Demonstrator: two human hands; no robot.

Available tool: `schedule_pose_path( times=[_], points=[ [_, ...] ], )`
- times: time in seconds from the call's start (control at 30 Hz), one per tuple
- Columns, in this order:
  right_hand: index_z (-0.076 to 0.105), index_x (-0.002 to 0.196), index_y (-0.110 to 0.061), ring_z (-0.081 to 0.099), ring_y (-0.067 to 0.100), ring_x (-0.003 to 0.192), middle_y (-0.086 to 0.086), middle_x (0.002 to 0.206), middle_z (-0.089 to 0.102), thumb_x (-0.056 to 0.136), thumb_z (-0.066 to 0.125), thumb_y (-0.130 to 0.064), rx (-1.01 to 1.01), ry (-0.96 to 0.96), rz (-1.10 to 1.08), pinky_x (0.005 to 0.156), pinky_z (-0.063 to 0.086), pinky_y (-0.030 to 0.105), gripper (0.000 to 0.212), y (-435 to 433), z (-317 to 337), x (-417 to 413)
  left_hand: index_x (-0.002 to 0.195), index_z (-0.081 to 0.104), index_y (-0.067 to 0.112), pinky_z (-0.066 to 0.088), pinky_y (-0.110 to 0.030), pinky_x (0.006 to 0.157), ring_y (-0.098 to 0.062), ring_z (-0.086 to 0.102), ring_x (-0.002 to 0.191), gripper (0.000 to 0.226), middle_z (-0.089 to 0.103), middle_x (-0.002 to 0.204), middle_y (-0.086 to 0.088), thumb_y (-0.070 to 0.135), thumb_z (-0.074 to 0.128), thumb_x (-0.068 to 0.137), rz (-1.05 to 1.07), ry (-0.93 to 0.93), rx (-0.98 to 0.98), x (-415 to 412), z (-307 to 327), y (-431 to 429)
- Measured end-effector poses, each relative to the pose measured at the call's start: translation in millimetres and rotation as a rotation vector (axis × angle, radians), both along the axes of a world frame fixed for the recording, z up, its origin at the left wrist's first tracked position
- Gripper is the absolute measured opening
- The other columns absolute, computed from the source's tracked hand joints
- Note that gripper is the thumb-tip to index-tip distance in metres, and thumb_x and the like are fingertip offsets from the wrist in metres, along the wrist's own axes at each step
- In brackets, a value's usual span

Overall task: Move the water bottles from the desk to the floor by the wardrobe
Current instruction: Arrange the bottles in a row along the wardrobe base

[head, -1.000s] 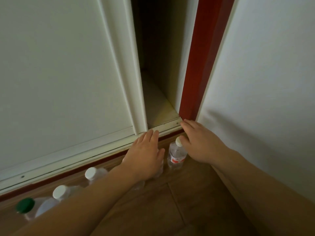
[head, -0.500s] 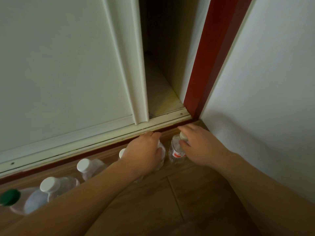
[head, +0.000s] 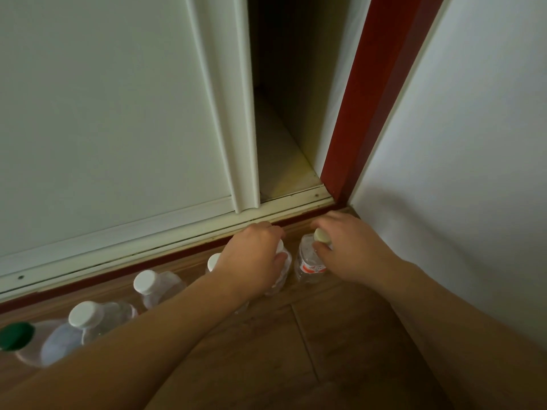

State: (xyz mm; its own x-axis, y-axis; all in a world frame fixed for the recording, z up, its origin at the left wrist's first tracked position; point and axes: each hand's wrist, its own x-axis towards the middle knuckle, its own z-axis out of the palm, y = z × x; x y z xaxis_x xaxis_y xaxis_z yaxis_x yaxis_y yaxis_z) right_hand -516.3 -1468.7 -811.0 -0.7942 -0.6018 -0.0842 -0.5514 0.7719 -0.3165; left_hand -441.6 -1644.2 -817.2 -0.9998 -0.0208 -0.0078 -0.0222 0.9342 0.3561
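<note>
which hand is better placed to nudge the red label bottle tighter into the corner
Right. The right hand already grips the red-label bottle at its cap, nearest the wall; the left hand is wrapped over the neighbouring bottle.

Clear bottles with white caps [head: 84, 313], one green cap [head: 14, 335], red-and-white label [head: 310, 266], brown wood-grain floor [head: 340, 335]

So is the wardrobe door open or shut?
Partly open. The sliding door stops short of the red frame, leaving a dark gap.

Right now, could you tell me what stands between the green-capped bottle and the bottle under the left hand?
In the head view, three white-capped bottles stand between the green-capped bottle and the one under the left hand.
</note>
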Motion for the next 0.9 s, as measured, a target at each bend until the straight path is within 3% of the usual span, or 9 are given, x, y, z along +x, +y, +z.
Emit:
schedule_pose_path(
  times=[0.23, 0.53, 0.77, 0.9],
  points=[
    [0.059, 0.125, -0.02, 0.054, 0.014, 0.105, -0.003, 0.121, 0.059, 0.092, 0.061, -0.027, -0.017, 0.017, 0.003, 0.085, 0.04, 0.023, 0.035, 15, 4, -4, 0.113, 0.063, 0.023, 0.046, -0.025, 0.077, -0.012, 0.058, 0.094, 0.024, 0.063, 0.109, 0.004, 0.033, 0.061, 0.091, -0.039, 0.046, 0.036, -9, 3, 17],
    [0.06, 0.122, -0.021, 0.054, 0.014, 0.105, -0.003, 0.12, 0.06, 0.091, 0.063, -0.027, 0.003, 0.007, -0.009, 0.083, 0.037, 0.023, 0.032, 30, -2, -9, 0.128, 0.058, 0.024, 0.046, -0.028, 0.093, -0.013, 0.056, 0.111, 0.037, 0.06, 0.125, 0.004, 0.029, 0.063, 0.092, -0.079, -0.022, 0.068, -13, -2, 27],
    [0.061, 0.117, -0.022, 0.056, 0.014, 0.099, -0.004, 0.112, 0.061, 0.09, 0.064, -0.028, 0.002, -0.016, 0.016, 0.08, 0.041, 0.024, 0.028, 22, 0, -8, 0.11, 0.064, 0.026, 0.046, -0.023, 0.075, -0.009, 0.056, 0.087, 0.029, 0.063, 0.101, 0.008, 0.043, 0.067, 0.087, -0.068, -0.007, 0.047, -13, -5, 20],
    [0.06, 0.117, -0.022, 0.056, 0.014, 0.099, -0.004, 0.112, 0.06, 0.09, 0.063, -0.028, 0.036, -0.013, 0.064, 0.082, 0.044, 0.025, 0.028, 20, 1, -7, 0.102, 0.065, 0.026, 0.052, -0.029, 0.074, -0.01, 0.057, 0.083, 0.027, 0.063, 0.095, 0.008, 0.046, 0.069, 0.084, -0.063, -0.013, 0.038, -15, -3, 18]
  ],
)
